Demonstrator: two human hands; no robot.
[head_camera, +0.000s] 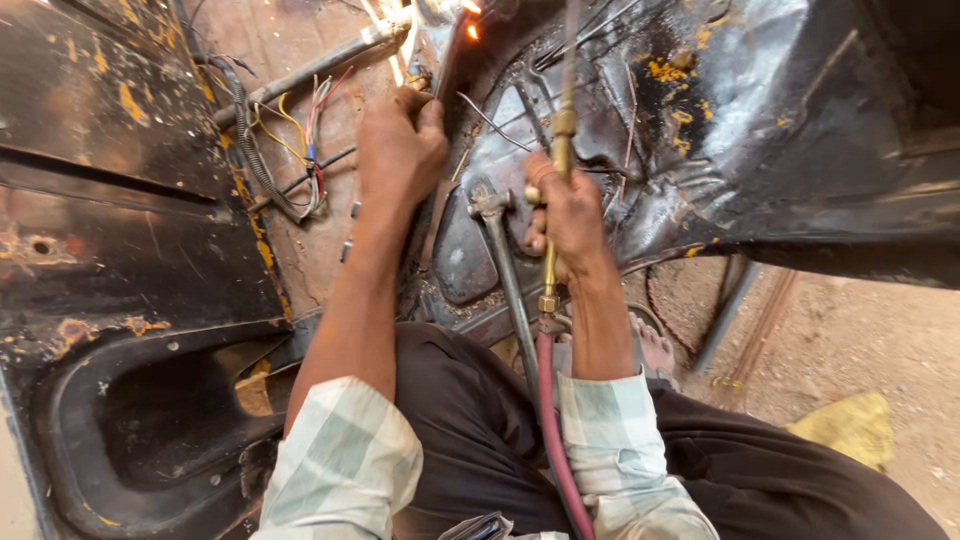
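My right hand (565, 215) grips a brass gas torch (562, 130) whose long neck runs up to a bright orange flame (471, 30) at the top. A red hose (552, 420) leads from the torch handle down over my lap. My left hand (400, 145) is closed around a thin metal rod (447, 65) that slants up toward the flame. Both hands work over black, scorched sheet metal of a vehicle body (700, 120).
A bundle of coloured wires (300, 135) and a ribbed black conduit (250, 150) lie left of my left hand. A grey metal bar (505, 280) runs down between my arms. A black panel with a recess (130, 400) is at lower left. Sandy ground (860, 340), a yellow rag (845, 425) and my sandalled foot (655, 350) show at right.
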